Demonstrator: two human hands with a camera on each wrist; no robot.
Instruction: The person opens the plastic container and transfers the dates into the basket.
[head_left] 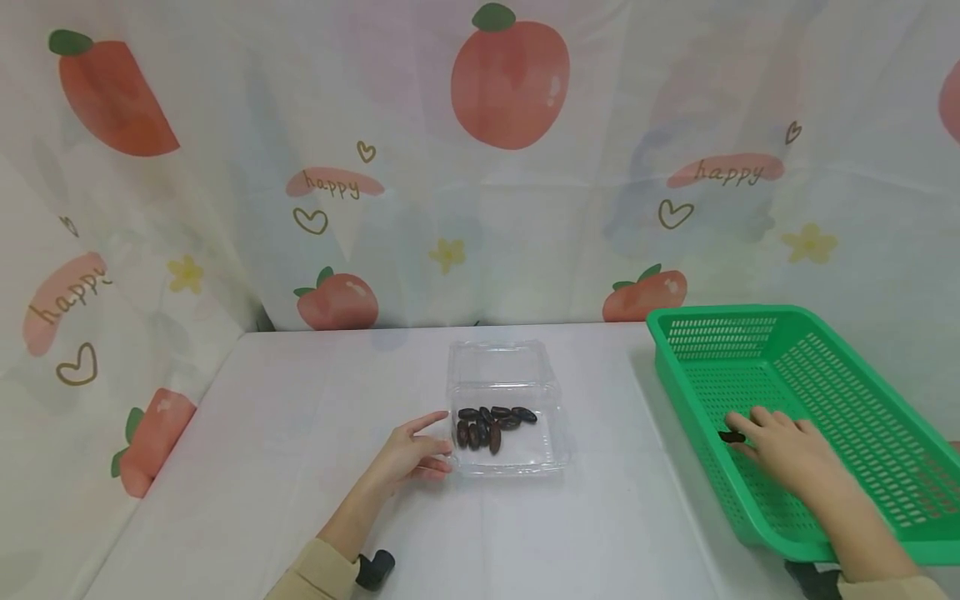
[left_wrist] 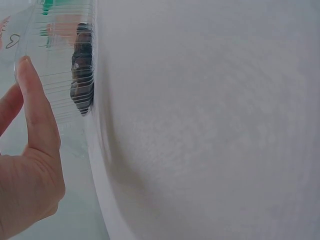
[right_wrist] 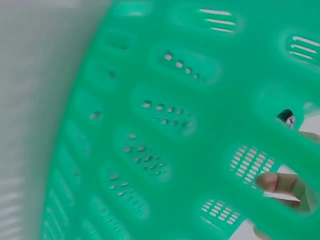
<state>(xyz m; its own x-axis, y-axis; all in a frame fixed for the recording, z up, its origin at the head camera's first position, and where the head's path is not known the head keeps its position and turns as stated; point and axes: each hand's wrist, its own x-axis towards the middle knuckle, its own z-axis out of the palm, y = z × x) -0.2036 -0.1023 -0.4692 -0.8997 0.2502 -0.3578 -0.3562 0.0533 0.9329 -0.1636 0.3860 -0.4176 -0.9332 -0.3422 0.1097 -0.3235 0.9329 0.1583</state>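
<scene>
A clear plastic clamshell box [head_left: 555, 433] stands on the table with its lid [head_left: 501, 362] laid back. Several dark brown dates [head_left: 495, 437] lie inside, mostly toward the box's left and back. My left hand [head_left: 405, 458] is at the box's left side, fingers extended, with a fingertip at the clear wall in the left wrist view. Over the green basket, my right hand [head_left: 795, 454] pinches one dark date [head_left: 732, 437] between thumb and fingers. Through the basket's slots, the right wrist view shows part of that hand's fingers [right_wrist: 280, 182].
The green basket [head_left: 697, 442] with slotted walls stands at the table's right, its rim rising around the right hand. A white cloth covers the table [head_left: 300, 417]. Behind hangs a fruit-patterned curtain [head_left: 510, 233], which also runs along the left side.
</scene>
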